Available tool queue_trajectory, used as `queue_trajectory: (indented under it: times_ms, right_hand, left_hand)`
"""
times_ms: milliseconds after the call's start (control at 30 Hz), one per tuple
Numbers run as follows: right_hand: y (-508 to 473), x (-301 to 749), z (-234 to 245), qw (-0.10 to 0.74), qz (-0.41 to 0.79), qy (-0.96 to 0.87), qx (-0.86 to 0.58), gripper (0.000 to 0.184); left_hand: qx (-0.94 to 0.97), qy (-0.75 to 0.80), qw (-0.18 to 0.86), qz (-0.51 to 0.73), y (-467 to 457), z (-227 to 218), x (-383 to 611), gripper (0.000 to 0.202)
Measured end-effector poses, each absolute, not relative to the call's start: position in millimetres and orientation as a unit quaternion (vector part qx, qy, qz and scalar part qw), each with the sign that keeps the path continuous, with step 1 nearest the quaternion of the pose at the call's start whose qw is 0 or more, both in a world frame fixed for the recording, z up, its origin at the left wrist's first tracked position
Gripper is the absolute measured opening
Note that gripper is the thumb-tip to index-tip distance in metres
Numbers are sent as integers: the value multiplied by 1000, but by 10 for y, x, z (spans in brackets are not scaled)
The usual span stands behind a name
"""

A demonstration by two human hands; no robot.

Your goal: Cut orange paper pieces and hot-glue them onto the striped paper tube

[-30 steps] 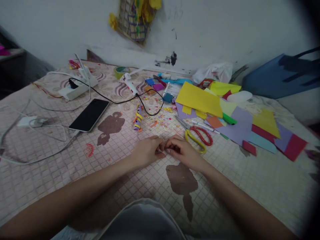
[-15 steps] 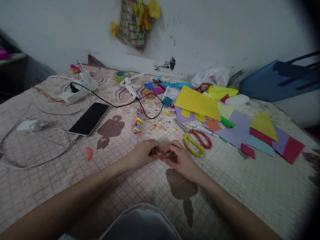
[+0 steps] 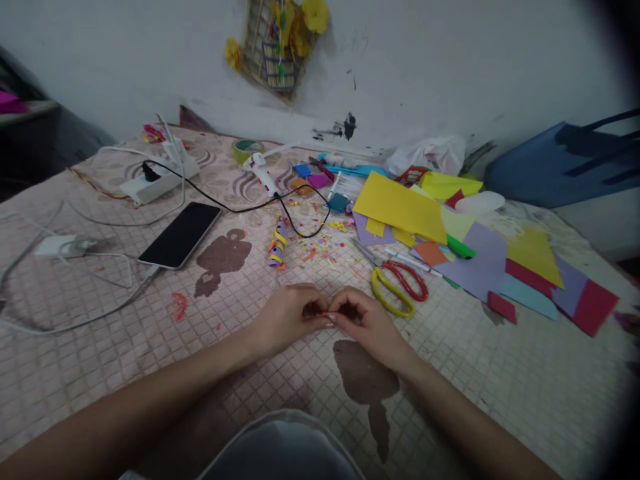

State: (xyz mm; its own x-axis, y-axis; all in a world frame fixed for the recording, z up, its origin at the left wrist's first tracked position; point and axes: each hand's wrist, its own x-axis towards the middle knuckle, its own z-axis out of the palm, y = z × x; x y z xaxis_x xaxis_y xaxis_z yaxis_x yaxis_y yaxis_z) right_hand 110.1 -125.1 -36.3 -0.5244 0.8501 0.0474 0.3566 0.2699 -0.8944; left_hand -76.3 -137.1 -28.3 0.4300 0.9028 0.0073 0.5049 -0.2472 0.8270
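Observation:
My left hand (image 3: 295, 317) and my right hand (image 3: 367, 323) meet fingertip to fingertip above the table, both pinched closed. A small orange-red piece (image 3: 327, 314) shows between the fingertips, mostly covered, so its kind is unclear. Just right of my right hand lie scissors (image 3: 395, 287) with one yellow and one red handle. Beyond my hands stands or lies a small purple roll (image 3: 277, 245) wound with a yellow strip. Tiny coloured paper scraps (image 3: 323, 250) are scattered behind my fingers.
A phone (image 3: 180, 235) on a charging cable lies left, with a power strip (image 3: 160, 180) behind it. A white glue gun (image 3: 263, 175) with a black cord rests near tape (image 3: 247, 151). Coloured sheets (image 3: 400, 207) spread across the right. A blue bag (image 3: 560, 163) leans at the wall.
My fingertips have drawn closer together, and less of the orange-red piece shows between them. The whole view has shifted slightly.

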Motion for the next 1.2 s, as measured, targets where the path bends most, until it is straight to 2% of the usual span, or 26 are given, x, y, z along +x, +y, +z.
queue_trajectory:
  times_ms: [200,433,500,567,700,800,1000,1200]
  right_hand:
    - [-1289,1099,-318,288,472,-735,-393,4]
    - [-1317,1088,-278,306,382,-780,-390,8]
    - [-1333,1085,-294,335,326,-795,-386,9]
    - [-1349,1087,-322,364,258,-813,-374,11]
    - [-1364,1118,-395,385,128,-858,-316,19]
    - [-1356,1150,-428,389,74,-879,-265,25]
    - [-1329,1171,-426,371,34,-897,-237,24]
    - [-1333,1145,-443,366,54,-897,-242,22]
  left_hand:
    - [776,445,360,266,-1391,-261,-758,15]
    - [763,453,356,294,-1408,-265,-727,12]
    - [729,472,388,307,-1404,-266,-717,8]
    - [678,486,446,324,-1391,-264,-716,15]
    - [520,450,656,312,-1359,-267,-736,30]
    - [398,423,750,316,-1348,-279,-746,34]
    - [343,411,793,291,-1356,-280,-747,38]
    - [361,411,784,293,-1347,-254,-780,26]
